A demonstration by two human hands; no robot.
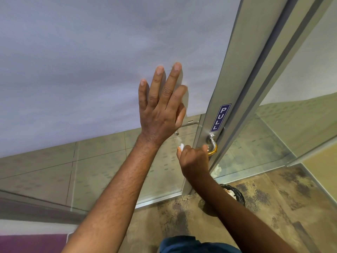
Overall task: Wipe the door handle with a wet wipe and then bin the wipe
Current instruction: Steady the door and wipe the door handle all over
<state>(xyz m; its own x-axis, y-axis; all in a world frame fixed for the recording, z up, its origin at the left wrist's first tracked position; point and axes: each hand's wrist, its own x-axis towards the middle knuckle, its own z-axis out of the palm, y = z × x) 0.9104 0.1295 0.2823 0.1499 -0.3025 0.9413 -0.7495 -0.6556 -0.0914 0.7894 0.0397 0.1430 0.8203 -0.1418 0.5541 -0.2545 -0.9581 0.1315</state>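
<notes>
A mottled brown floor [264, 207] carries a dark mesh bin [237, 195] beside the door frame [187, 187].

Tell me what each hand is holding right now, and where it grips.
The right hand is closed around the door handle at its lower curved part, with a white wipe bunched in the fist. The left hand holds nothing; it lies flat against the frosted door panel.
</notes>
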